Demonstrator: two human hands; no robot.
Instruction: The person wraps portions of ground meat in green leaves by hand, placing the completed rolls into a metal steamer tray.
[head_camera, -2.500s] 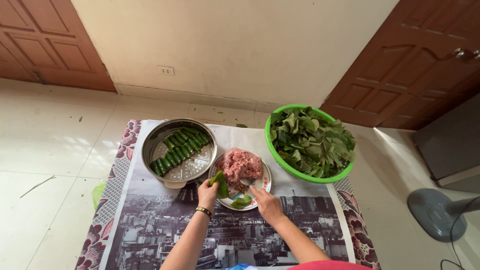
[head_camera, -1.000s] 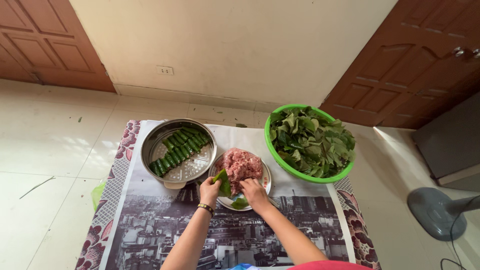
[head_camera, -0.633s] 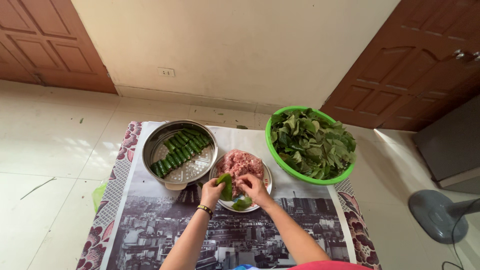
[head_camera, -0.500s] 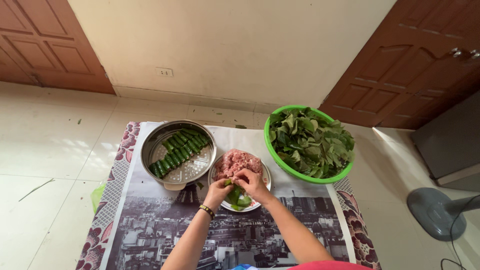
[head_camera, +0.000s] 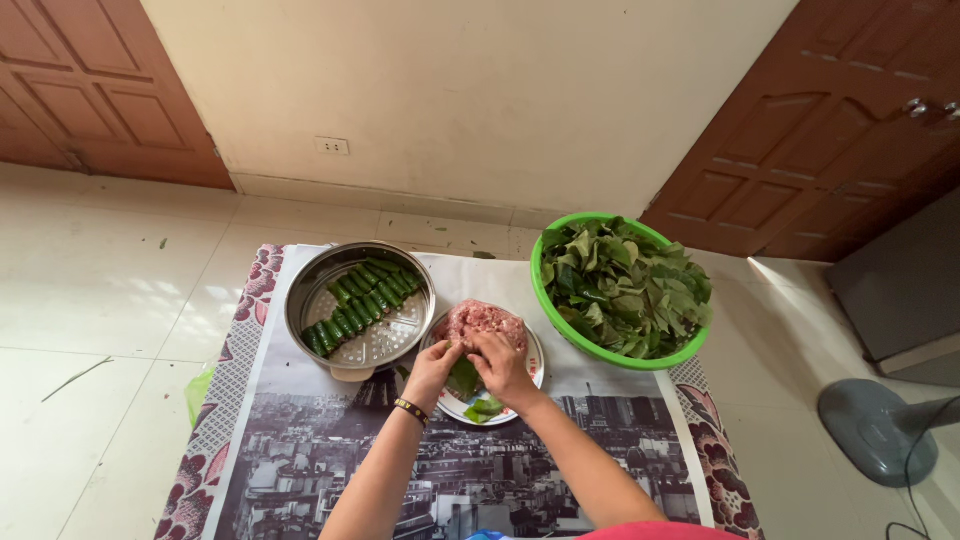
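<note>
My left hand (head_camera: 436, 364) and my right hand (head_camera: 497, 360) meet over a white plate (head_camera: 532, 371) on the floor mat. Between their fingers is a green leaf (head_camera: 463, 378), held by both. A mound of pink minced meat (head_camera: 484, 320) sits on the far half of the plate, touching my fingertips. A second green leaf piece (head_camera: 485, 407) lies on the plate's near side. Left of the plate stands a metal steamer pot (head_camera: 300, 300) holding a row of several rolled green leaf wraps (head_camera: 360, 303).
A green basket (head_camera: 548, 296) heaped with loose leaves (head_camera: 625, 285) stands right of the plate. All rest on a printed mat (head_camera: 300, 460) over a tiled floor. Brown doors flank the wall; a grey fan base (head_camera: 880, 430) sits far right.
My right hand moved left from the plate's near edge to join the left hand. Both now close on the leaf beside the meat.
</note>
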